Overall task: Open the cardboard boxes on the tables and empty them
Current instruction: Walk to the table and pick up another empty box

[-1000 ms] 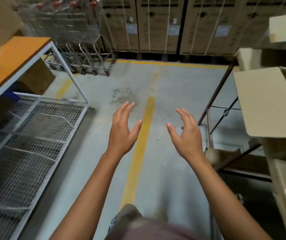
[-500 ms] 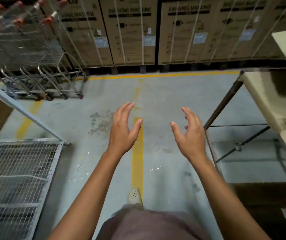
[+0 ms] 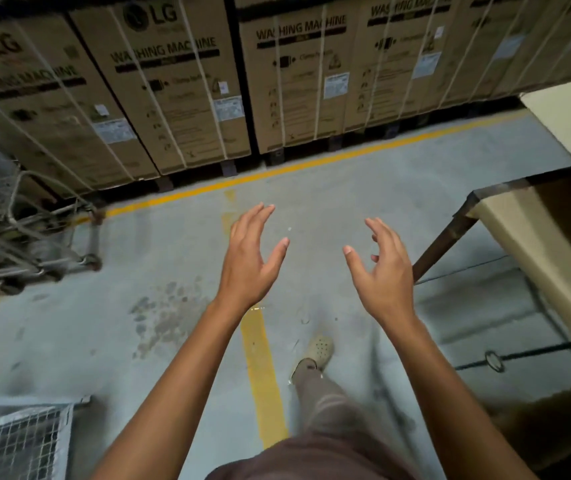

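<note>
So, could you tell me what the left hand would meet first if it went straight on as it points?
Nothing close: the left hand points over bare floor, so the way looks free up to the washing machine cartons beyond, though depth is unclear.

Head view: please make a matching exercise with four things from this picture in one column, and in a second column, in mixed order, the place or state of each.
Things
1. left hand
2. washing machine boxes
3. metal trolleys
4. table

Place or state
A. at the right edge of the picture
B. in a row behind the far yellow floor line
C. open, holding nothing
D. at the left edge of the picture

Pairs: 1-C, 2-B, 3-D, 4-A
</note>
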Available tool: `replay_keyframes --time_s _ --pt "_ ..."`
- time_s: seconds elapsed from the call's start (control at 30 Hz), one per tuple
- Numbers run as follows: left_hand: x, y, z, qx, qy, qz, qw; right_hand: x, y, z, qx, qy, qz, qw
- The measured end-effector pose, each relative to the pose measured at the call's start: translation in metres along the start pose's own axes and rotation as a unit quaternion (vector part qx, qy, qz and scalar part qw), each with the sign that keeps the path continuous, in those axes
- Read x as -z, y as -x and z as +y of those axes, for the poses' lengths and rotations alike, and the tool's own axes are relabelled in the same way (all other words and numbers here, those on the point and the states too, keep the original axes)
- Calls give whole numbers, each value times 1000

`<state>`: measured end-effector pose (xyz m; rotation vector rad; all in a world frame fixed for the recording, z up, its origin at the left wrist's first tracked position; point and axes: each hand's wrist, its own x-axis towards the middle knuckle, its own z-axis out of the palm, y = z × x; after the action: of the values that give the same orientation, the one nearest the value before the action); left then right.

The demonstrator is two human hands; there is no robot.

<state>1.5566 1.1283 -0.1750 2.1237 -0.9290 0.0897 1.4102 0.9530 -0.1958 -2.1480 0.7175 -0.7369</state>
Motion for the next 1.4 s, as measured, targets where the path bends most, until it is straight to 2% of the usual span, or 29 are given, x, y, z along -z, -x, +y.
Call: replay_keyframes --time_s 0.17,0.47,0.87,1.13,1.4 --pt "-47 -131 -14 -28 12 -30 999 -16 -114 33 -27 3 32 999" --pt "-122 -349 20 -111 49 -44 992 14 -303 71 -38 18 107 993" --pt "-295 -610 51 -228 128 -128 957 50 -516 165 -89 74 240 964" --pt "-413 -768 137 -338 203 -208 895 114 -647 210 -147 119 358 914" --pt "-550 -824 264 -436 267 -289 810 229 -686 263 -219 178 486 827"
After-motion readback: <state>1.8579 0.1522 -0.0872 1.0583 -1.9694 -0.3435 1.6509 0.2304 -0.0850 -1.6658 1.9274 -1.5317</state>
